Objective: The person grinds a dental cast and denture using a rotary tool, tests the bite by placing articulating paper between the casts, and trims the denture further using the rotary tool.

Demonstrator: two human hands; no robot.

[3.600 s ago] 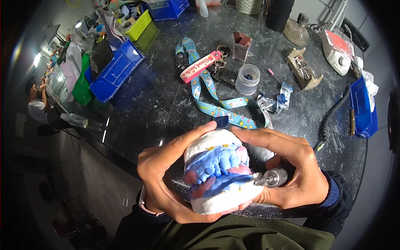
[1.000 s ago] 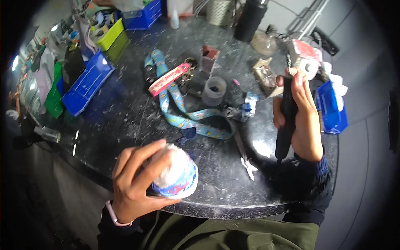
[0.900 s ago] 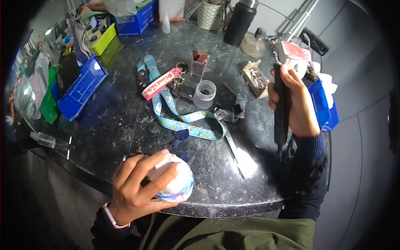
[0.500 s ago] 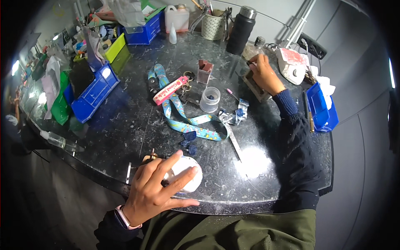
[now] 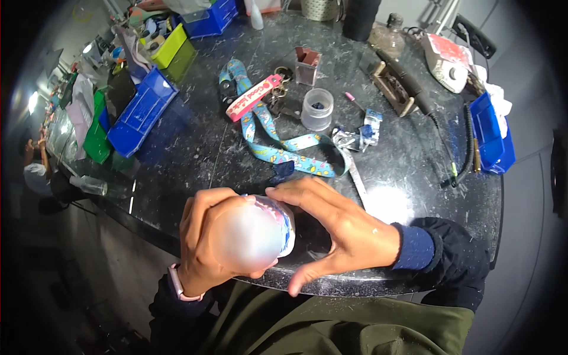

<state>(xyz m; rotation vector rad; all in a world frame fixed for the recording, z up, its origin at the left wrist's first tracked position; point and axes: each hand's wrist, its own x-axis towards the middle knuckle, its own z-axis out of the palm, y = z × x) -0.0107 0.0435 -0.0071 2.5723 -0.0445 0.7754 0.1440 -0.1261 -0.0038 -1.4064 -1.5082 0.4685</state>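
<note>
Near six o'clock | white-blue-pink dental model [image 5: 287, 228] | left hand [image 5: 200, 239] clasping it | right hand [image 5: 340, 231] spread | nine-o'clock side blurred

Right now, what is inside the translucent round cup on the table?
Some dark blue material shows inside the translucent cup; anything beneath that material is covered and cannot be seen.

Cup [image 5: 318, 120], translucent, dark bits inside: reference item.
Lanyard [image 5: 305, 141], light blue, patterned: left of cup and on its near side.
Strap [image 5: 254, 98], pink: left of cup, across lanyard.
Box [image 5: 306, 72], clear, reddish-brown pieces inside: just beyond cup.
Stick [image 5: 349, 96], pink-tipped: near cup, right.
Foil packet [image 5: 371, 127], torn: right of cup, nearer side.
Bin [image 5: 142, 113], blue: well left of cup.
Unit [image 5: 448, 68], white, red-topped: well right of cup, farther back.
</note>
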